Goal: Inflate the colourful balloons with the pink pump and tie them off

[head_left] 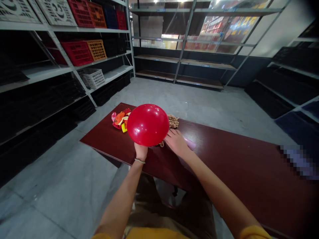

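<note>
An inflated red balloon is up in front of me, above the dark red table. My left hand is at its lower edge and holds it, with the fingers hidden behind it. Against the balloon's lower right side is my right hand, its fingers bent and close together, fingertips partly hidden. A pile of limp balloons in red, orange, yellow and pink lies to the left. Behind the balloon, a bundle of brown cord partly shows. Beside my right wrist lies a lilac, tube-shaped thing.
A pixelated, bluish flat thing lies at the table's right end. Metal shelves with red crates, orange crates and a white basket stand at left. More shelving lines the back wall, and dark racks stand at right.
</note>
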The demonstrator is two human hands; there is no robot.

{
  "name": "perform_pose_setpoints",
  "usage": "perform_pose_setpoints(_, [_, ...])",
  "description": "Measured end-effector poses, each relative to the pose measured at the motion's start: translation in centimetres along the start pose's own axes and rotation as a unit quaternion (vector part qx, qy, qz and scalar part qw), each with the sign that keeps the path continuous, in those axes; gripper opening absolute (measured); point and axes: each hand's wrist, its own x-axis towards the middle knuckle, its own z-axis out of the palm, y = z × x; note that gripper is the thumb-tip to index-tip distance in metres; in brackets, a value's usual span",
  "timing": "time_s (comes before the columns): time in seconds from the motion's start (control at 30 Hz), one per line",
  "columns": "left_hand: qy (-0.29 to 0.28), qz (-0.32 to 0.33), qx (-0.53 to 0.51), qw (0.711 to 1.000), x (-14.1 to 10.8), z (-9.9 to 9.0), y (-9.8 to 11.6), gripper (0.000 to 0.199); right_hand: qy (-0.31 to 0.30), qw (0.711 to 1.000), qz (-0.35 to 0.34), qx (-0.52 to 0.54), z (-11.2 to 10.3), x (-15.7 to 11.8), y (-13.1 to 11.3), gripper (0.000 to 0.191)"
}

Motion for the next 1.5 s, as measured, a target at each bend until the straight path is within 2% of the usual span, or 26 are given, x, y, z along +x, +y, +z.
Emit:
perform_pose_setpoints(0.17, [-0.012,-0.067,-0.029,0.997,-0.4,0.6,0.7,0.019,0.0,0.999,-0.015,0.029,1.0,1.3,-1.0,0.022])
perform_pose_setpoints(0.23, [-0.027,-0.075,-0.023,0.997,-0.7,0.8,1.1,0.023,0.024,0.998,0.009,0.057,0.4,1.3,-0.9,0.021])
perform_pose_setpoints(0.3, [-0.04,-0.08,-0.016,0.996,-0.9,0.9,1.6,0.029,0.073,0.986,0.058,0.139,-0.5,1.1,-0.7,0.019])
perform_pose_setpoints(0.37, [-0.046,-0.083,-0.017,0.995,-1.0,1.0,2.0,0.033,0.109,0.953,0.115,0.259,-1.7,1.1,-0.4,0.016])
perform_pose_setpoints(0.5, [-0.049,-0.092,-0.035,0.994,-1.3,1.3,2.6,0.031,0.098,0.878,0.17,0.436,-4.2,1.3,0.5,0.014])
perform_pose_setpoints(0.7, [-0.055,-0.085,-0.039,0.994,-2.2,1.4,3.0,0.03,0.13,0.818,0.185,0.529,-6.9,1.8,1.2,0.012])
perform_pose_setpoints(0.8, [-0.064,-0.074,-0.041,0.994,-2.5,1.5,3.1,0.031,0.13,0.798,0.184,0.559,-7.8,1.5,1.4,0.014])
perform_pose_setpoints(0.93, [-0.113,-0.08,-0.04,0.99,-2.8,1.7,3.6,0.033,0.112,0.808,0.179,0.55,-9.4,0.4,1.4,0.015])
perform_pose_setpoints(1.03, [-0.195,-0.092,-0.03,0.976,-3.5,2.2,4.6,0.035,0.101,0.825,0.16,0.532,-10.9,-0.8,1.2,0.013])
perform_pose_setpoints(1.1, [-0.259,-0.127,-0.037,0.957,-4.4,2.8,5.5,0.036,0.098,0.843,0.154,0.506,-12.0,-1.7,0.9,0.013])
perform_pose_setpoints(1.2, [-0.324,-0.224,-0.076,0.916,-6.0,3.8,6.8,0.035,0.117,0.88,0.149,0.435,-13.4,-3.0,0.4,0.011])
perform_pose_setpoints(1.27, [-0.333,-0.28,-0.113,0.893,-7.2,4.5,7.6,0.031,0.131,0.903,0.145,0.383,-14.1,-4.0,0.1,0.008])
perform_pose_setpoints(1.33, [-0.336,-0.326,-0.149,0.871,-8.3,5.0,8.1,0.029,0.122,0.912,0.154,0.359,-14.5,-5.0,-0.1,0.009])
perform_pose_setpoints(1.43, [-0.359,-0.384,-0.195,0.828,-9.8,5.7,8.1,0.026,0.082,0.906,0.188,0.371,-14.5,-6.6,-0.3,0.013])
perform_pose_setpoints(1.5, [-0.353,-0.404,-0.214,0.816,-10.7,6.3,7.6,0.022,0.074,0.904,0.204,0.369,-14.3,-7.8,-0.5,0.013])
